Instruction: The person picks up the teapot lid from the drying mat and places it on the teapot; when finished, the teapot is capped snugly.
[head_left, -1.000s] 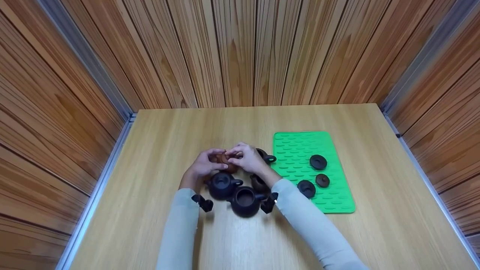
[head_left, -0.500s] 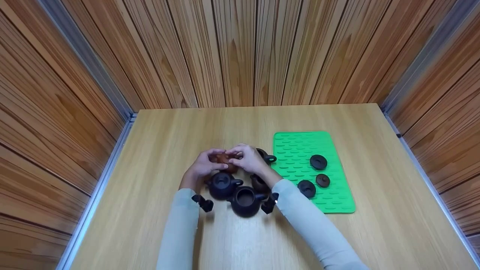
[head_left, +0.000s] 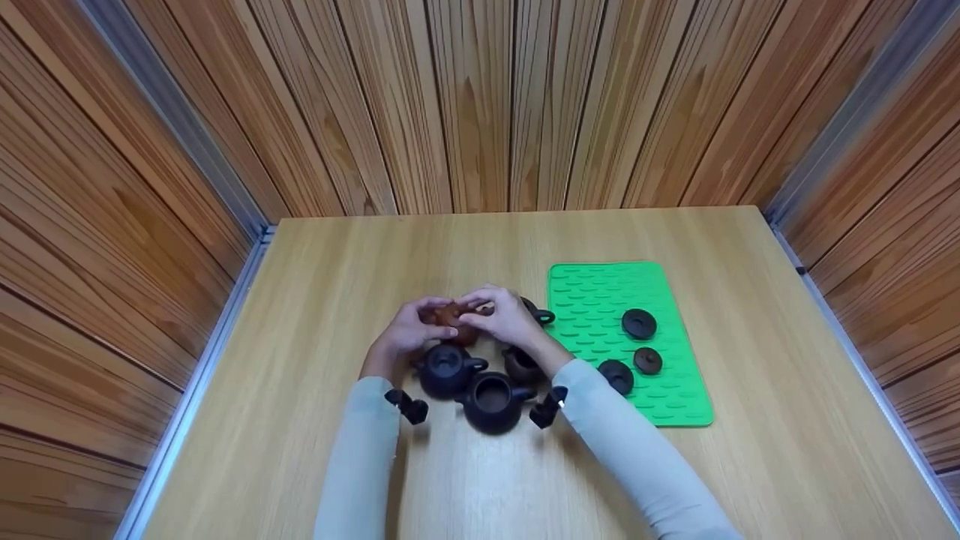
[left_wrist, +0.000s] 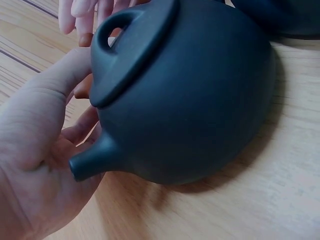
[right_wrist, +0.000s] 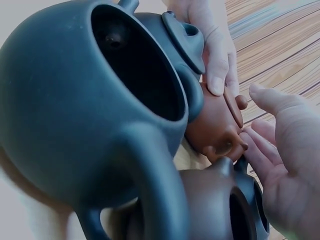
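In the head view a small reddish-brown teapot (head_left: 453, 315) stands between both hands. My left hand (head_left: 406, 328) holds it, thumb on the near side and fingers on the far side. Its lid (right_wrist: 233, 108) with a round knob sits on top, seen in the right wrist view. My right hand (head_left: 507, 322) is beside this teapot with thumb and fingers spread; the thumb is close to the knob, apart from it. A finger reaches near the teapot's side, contact unclear. Closest to the left wrist is a lidded black teapot (left_wrist: 190, 100), which hides much of the left fingers.
A lidless black teapot (head_left: 491, 412) stands in front, beside a lidless brown one (head_left: 521, 365). Another dark teapot (head_left: 537, 310) is partly behind my right hand. On the right, a green mat (head_left: 592, 292) bears dark lids, including a small brown lid (head_left: 647, 361).
My right hand has drawn slightly right, its fingers parting from the reddish-brown teapot's lid. The lid now rests on the pot. My left hand stays in place.
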